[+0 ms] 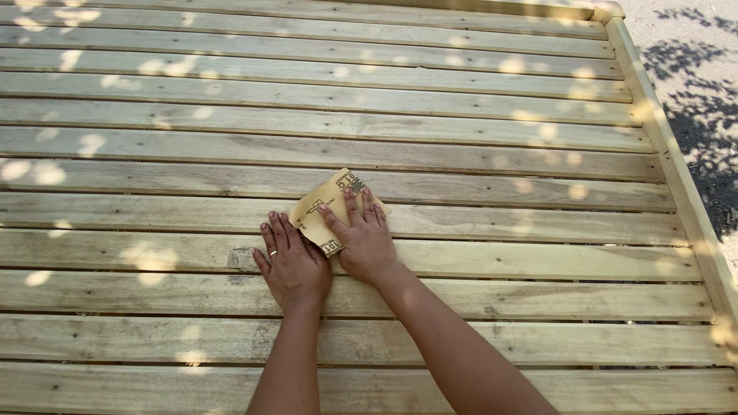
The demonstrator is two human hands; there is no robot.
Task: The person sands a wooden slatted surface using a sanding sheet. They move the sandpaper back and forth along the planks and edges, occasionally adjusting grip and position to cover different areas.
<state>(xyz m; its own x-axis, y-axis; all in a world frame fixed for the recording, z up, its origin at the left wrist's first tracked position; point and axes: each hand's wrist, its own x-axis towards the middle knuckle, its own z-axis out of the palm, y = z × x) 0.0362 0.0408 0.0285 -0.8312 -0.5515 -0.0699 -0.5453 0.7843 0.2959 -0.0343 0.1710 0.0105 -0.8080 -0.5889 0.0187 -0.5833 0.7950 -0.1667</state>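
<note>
Sun-dappled pale wooden slats (pixel 461 138) form a broad planked platform, on which a tan sheet of sandpaper (pixel 327 204) is pressed flat by the right hand (pixel 365 242), fingers spread; the left hand (pixel 290 265), ringed, lies flat just beside the sheet.

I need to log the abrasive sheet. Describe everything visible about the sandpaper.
The sandpaper is a tan, roughly square sheet, its paper backing up with dark printing. It lies flat and skewed on the pale wooden slats. The right hand presses on it with spread fingers; the left hand covers its lower-left edge.
</note>
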